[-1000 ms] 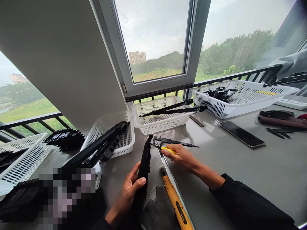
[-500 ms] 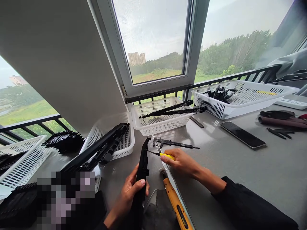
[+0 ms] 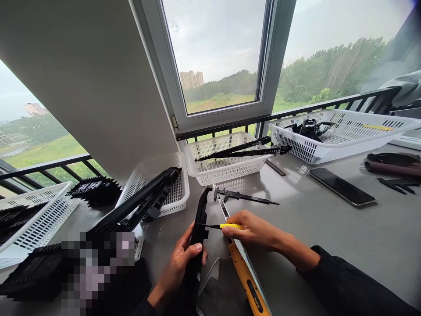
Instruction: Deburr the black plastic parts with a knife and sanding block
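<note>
My left hand [image 3: 184, 259] is wrapped round a long black plastic part [image 3: 200, 210], which stands tilted with its narrow end up. My right hand [image 3: 251, 228] grips a yellow-handled knife [image 3: 232, 226]. Its thin dark blade points left and meets the edge of the black part, just above my left fingers. Below my right hand lies an orange-yellow tool [image 3: 245, 276] beside a long metal strip [image 3: 253, 267]. Beyond the hands, a dark caliper [image 3: 246, 197] rests on the grey table [image 3: 315, 237].
White baskets hold black parts: one at left [image 3: 39, 224], one nearer the middle [image 3: 186, 193], one at the window [image 3: 226, 173], one at right [image 3: 305, 151]. A phone [image 3: 342, 186] lies on the right. A blurred patch covers the lower left.
The knife blade has moved down along the black part, from near its narrow end to closer to my left fingers. The whole view has shifted slightly.
</note>
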### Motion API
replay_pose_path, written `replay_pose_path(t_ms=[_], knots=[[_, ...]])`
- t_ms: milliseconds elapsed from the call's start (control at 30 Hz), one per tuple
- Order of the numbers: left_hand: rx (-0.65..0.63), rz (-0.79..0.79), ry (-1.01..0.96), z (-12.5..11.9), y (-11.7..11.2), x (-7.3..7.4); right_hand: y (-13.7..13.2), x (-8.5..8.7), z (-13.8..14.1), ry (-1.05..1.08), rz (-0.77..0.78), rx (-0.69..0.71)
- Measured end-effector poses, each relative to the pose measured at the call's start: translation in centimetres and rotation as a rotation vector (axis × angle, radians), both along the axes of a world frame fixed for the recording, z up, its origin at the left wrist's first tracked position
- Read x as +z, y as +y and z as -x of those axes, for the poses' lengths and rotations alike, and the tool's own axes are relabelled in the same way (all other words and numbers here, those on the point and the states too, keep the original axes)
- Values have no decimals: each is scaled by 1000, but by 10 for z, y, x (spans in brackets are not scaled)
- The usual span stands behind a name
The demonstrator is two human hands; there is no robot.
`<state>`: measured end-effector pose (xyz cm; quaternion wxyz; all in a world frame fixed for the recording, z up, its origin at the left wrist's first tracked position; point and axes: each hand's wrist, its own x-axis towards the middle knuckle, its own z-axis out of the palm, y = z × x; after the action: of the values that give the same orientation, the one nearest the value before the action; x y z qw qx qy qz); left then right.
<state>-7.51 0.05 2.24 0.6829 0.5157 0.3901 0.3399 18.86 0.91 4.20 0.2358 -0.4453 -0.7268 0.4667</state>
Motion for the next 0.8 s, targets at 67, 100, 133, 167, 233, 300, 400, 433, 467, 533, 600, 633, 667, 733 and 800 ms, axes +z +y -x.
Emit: replay_pose_path(t_ms=[67,100,133,167,233,300,400,433,467,533,600,633,667,733,800], knots=[[9,13,-3,0,0,0,0,0,-1,6,14,-22],[15,20,-3,0,-1,0,-1,0,-1,16,26,-22],[25,26,-4,0,-1,0,-1,1,-1,30,40,-13],[35,35,-6,0,-1,0,-2,1,-1,46,51,-3],[60,51,-20,0,-2,-3,-3,1,-1,65,47,8],[73,57,-32,0,-2,-6,-4,2,-2,67,36,19],[93,48,-38,0,-1,-10,-4,3,-3,68,30,33],[101,48,-43,-1,-1,-10,-5,3,-3,67,29,35],[108,51,-48,-1,-1,-9,-5,3,-3,61,25,35],[120,55,-61,-2,-2,-6,-5,4,-2,35,13,23],[136,56,-69,-3,-3,-1,-6,4,0,11,5,21],[148,62,-69,-4,-4,1,-6,4,1,-4,3,26],[159,70,-66,-4,-4,2,-7,4,2,-21,1,34],[176,80,-60,-3,-3,2,-8,4,3,-52,-1,46],[185,69,-64,-3,-2,0,-9,5,4,-63,-8,31]])
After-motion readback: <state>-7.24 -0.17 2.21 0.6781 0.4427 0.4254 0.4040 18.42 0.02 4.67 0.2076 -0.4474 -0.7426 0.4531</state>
